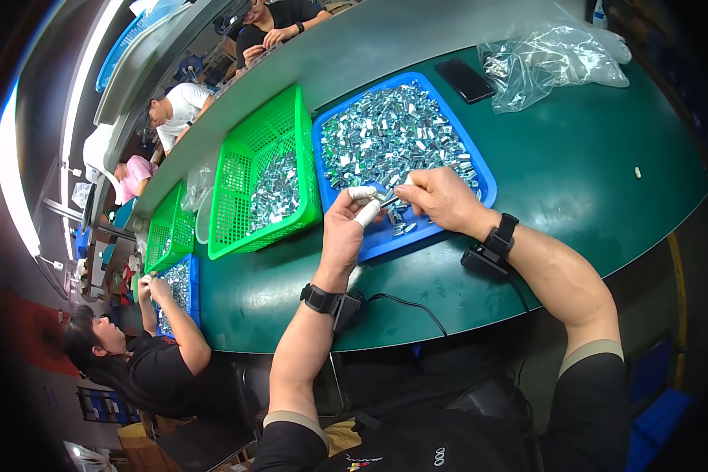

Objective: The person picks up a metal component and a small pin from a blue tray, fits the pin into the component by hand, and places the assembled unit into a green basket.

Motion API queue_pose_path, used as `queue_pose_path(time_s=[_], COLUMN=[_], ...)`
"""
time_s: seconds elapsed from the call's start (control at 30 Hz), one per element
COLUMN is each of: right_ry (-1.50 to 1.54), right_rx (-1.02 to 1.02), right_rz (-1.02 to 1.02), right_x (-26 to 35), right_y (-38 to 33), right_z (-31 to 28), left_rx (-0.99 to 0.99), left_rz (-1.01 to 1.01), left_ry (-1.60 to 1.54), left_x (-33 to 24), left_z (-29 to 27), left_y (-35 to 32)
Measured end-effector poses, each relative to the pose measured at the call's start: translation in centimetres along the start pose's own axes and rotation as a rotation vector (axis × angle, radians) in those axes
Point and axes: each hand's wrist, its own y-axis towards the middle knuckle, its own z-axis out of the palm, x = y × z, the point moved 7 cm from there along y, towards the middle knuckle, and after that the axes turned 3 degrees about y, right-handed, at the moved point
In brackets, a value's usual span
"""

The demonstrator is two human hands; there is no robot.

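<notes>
Over the near edge of a blue tray [385, 247], my two hands meet at a small, slim metal piece [389, 202]. My left hand [344, 236] pinches it from the left, with white covers on its thumb and a finger. From the right, my right hand [452, 203] closes thumb and forefinger on the same piece; its exact shape is too small to tell. Loose, shiny metal pieces [401, 130] heap the tray behind my hands, thinning out toward the near edge. Black bands with small boxes circle both wrists.
Left of the tray stands a green perforated basket [234, 185] partly filled with metal pieces. A black phone [464, 80] and a clear plastic bag [554, 67] lie at the back right. A black cable [409, 301] crosses the green table [574, 197]. A co-worker [145, 346] sits to the left.
</notes>
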Motion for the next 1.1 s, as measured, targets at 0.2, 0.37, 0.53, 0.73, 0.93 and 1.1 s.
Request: queue_pose_path(time_s=[0.2, 0.37, 0.53, 0.73, 0.93, 1.1], right_ry=[0.046, 0.051, 0.043, 0.008, -0.024, -0.024], right_rx=[-0.034, -0.020, -0.067, -0.032, 0.078, 0.106], right_rz=[0.003, 0.019, 0.016, 0.023, 0.119, 0.075], right_x=[-0.1, -0.2, 0.3, 0.1, 0.1, 0.1], right_y=[0.0, -0.2, -0.2, 0.0, -0.1, 0.2], right_z=[-0.3, -0.3, -0.4, -0.4, 0.0, 0.4], left_rx=[0.054, -0.042, 0.005, 0.038, 0.021, -0.004], left_rz=[0.002, -0.027, 0.008, 0.076, 0.130, 0.176], left_ry=[-0.091, -0.128, -0.096, -0.031, 0.029, 0.109], left_x=[0.1, -0.1, -0.2, 0.2, 0.3, -0.3], left_z=[0.4, 0.2, 0.8, 0.8, 0.9, 0.7], left_y=[-0.5, -0.6, -0.8, -0.8, -1.0, -1.6])
